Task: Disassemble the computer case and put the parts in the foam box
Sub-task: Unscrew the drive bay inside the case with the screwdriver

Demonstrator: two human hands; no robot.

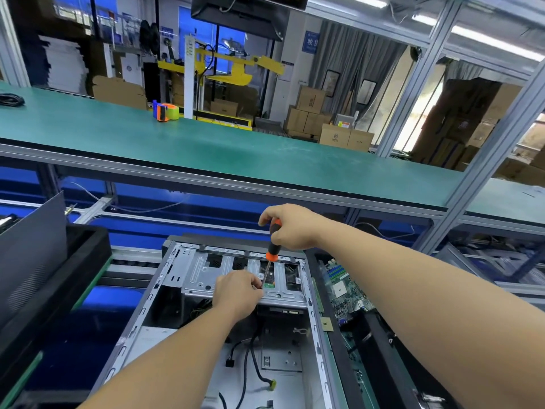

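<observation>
Computer case (165,314) open on its side before us; right hand (290,227) wraps screwdriver (272,242) handle, left hand (237,292) pinches shaft at drive cage (203,273) screw; we keep tip square, press down, turn slow

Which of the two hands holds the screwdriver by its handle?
The right hand grips the orange-black screwdriver handle; the left hand only steadies its tip.
</observation>
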